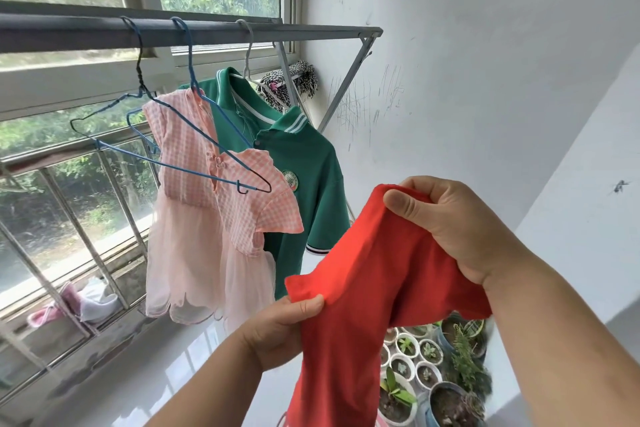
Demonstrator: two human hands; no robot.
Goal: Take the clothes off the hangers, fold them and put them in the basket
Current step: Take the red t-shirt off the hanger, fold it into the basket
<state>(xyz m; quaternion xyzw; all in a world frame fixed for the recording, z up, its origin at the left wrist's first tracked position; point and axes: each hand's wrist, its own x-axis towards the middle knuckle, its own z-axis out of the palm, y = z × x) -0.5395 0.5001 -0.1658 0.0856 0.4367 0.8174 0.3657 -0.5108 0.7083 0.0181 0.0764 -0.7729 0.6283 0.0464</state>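
A red garment (363,288) hangs between my two hands, off any hanger. My right hand (460,225) grips its upper edge, thumb on top. My left hand (284,329) pinches its lower left edge. On the grey rail (104,33) hangs a bare blue wire hanger (104,128). Beside it a pink checked dress (214,218) hangs on a second blue hanger (214,146). Behind that a green polo shirt (304,170) hangs on a white hanger (246,55). No basket is in view.
A black-and-white patterned cloth (301,80) hangs at the rail's far end by the white wall (485,80). Several potted plants (426,367) stand on the floor at lower right. The barred window (69,218) is to the left, with pink items (65,302) on its sill.
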